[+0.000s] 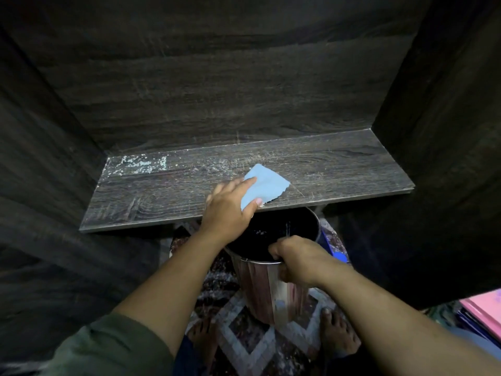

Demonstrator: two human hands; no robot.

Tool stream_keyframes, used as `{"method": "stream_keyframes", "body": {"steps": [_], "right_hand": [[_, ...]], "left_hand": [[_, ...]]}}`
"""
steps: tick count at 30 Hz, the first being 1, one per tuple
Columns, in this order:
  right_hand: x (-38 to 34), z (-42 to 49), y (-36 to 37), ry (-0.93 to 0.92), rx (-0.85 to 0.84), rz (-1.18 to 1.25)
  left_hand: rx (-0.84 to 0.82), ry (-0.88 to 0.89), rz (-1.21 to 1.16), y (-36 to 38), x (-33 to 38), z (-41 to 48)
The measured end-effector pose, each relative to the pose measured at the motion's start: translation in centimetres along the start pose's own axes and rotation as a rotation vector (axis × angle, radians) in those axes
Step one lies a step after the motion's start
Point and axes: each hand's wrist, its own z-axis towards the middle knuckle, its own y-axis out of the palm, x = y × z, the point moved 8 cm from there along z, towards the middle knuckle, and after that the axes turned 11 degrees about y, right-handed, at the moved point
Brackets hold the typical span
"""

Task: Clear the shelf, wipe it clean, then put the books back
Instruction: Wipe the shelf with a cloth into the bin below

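A dark wood-grain shelf lies bare, with pale crumbs and dust at its back left and middle. My left hand presses a light blue cloth flat on the shelf near its front edge, fingers fairly straight and thumb on the cloth's near corner. Just below that edge, my right hand grips the rim of a shiny metal bin, holding it up under the cloth. A few pale specks lie inside the bin. No books stand on the shelf.
Dark wooden walls close in the shelf at the back and on both sides. A pink book and darker ones beside it lie at the lower right. A patterned rug and bare feet show below. Something blue sits behind the bin.
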Motion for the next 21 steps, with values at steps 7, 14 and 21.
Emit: {"method": "stream_keyframes", "body": {"steps": [7,14,21], "right_hand": [[-0.3,-0.4,-0.7,0.015,0.005,0.001],[1.4,-1.0,-1.2,0.059,-0.025,0.008],[2.2,-1.3,-1.4,0.071,-0.056,-0.027]], "left_hand": [[0.005,0.002,-0.011,-0.4,0.1,-0.3],[-0.172,0.151,-0.278,-0.5,1.3,-1.2],[0.183,0.070,-0.147,-2.8,-0.7,-0.8]]}}
